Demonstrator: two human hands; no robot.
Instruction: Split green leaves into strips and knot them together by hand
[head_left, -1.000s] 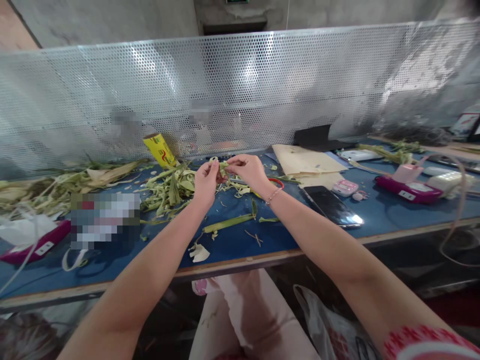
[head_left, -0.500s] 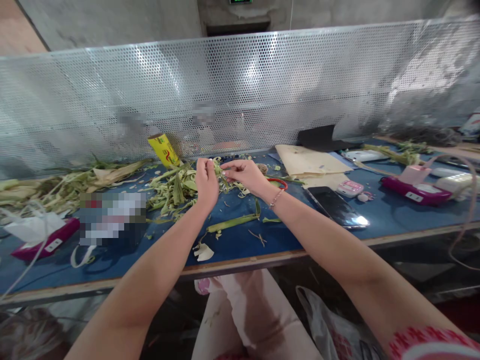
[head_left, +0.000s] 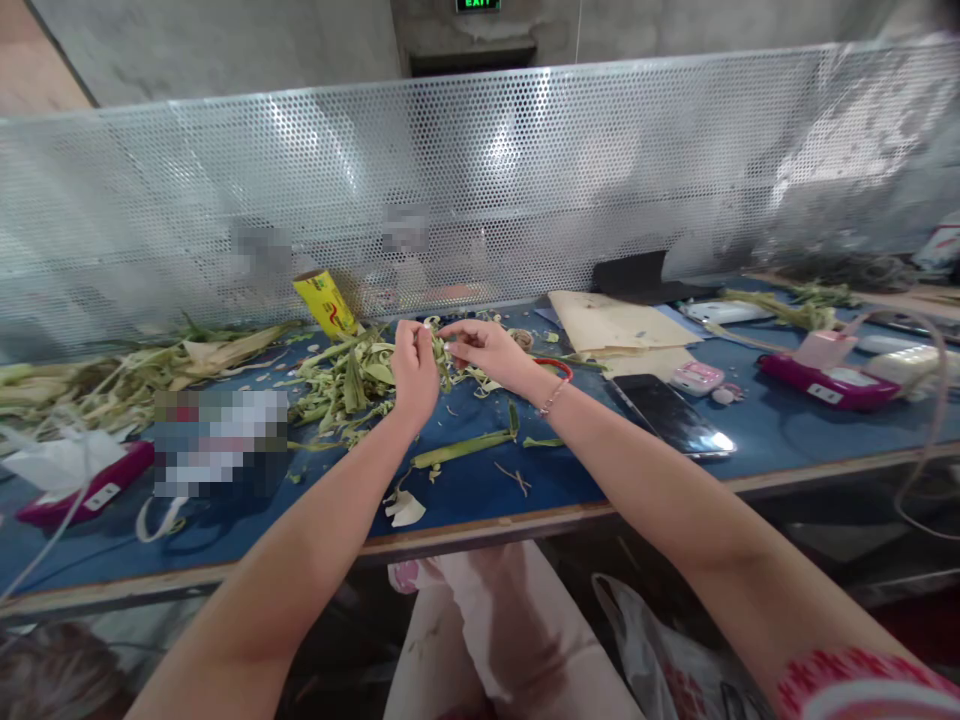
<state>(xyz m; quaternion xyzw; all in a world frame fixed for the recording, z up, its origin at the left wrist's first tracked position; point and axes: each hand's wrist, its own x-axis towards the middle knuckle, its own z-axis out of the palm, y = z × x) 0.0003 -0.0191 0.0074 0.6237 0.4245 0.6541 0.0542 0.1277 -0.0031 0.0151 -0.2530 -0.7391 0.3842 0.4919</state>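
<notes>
Above the blue table, my left hand (head_left: 415,368) is closed, thumb up, on a pale green plant strip (head_left: 441,362). Its neighbour, my right hand (head_left: 489,352), pinches the same bit of plant between thumb and fingertips. The exact kind of plant is too small to make out. Behind and left of the hands lies a tangled heap of green plant strips (head_left: 341,385), partly hidden by my left hand. A longer green leaf piece (head_left: 465,449) rests on the table nearer to me, with a torn pale scrap (head_left: 406,508) in front of it.
A yellow tube (head_left: 325,303) leans by the perforated metal screen (head_left: 480,190). Dry husk-like leaves (head_left: 202,365) spread at left, near a magenta power strip (head_left: 90,487). To the right are a phone (head_left: 671,415), brown paper (head_left: 622,325), a pink case (head_left: 697,377) and another magenta strip (head_left: 825,382).
Both hands stay almost in place, still together at the plant strip; the fingers have shifted only slightly. The whole view has tilted a little. Objects on the table look unmoved.
</notes>
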